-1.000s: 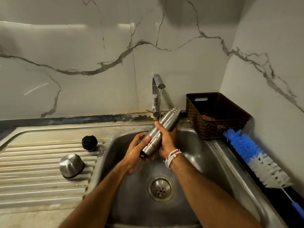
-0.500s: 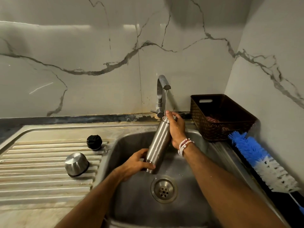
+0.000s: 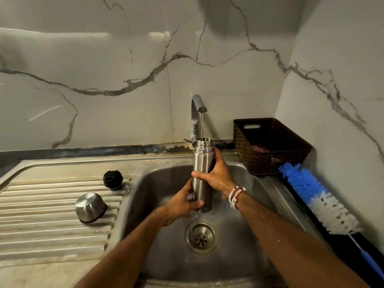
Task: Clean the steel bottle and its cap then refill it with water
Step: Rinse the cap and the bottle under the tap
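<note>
The steel bottle (image 3: 202, 161) stands upright over the sink basin (image 3: 245, 235), its open mouth right under the running tap (image 3: 198, 104). A thin stream of water falls into it. My right hand (image 3: 217, 175) grips the bottle's middle from the right. My left hand (image 3: 182, 203) grips its lower end from the left. On the ribbed drainboard (image 3: 41, 231) to the left lie the steel outer cap (image 3: 89, 207), mouth down, and the black inner cap (image 3: 113, 179).
A dark woven basket (image 3: 270, 146) sits on the counter right of the tap. A long blue and white bottle brush (image 3: 318, 196) lies along the right wall. The drain (image 3: 201, 238) is below the bottle. Marble walls close the back and right.
The bottle has gone from tilted to upright, with its mouth now under the stream. My right hand slid from the neck down to the middle; my left stays at the base.
</note>
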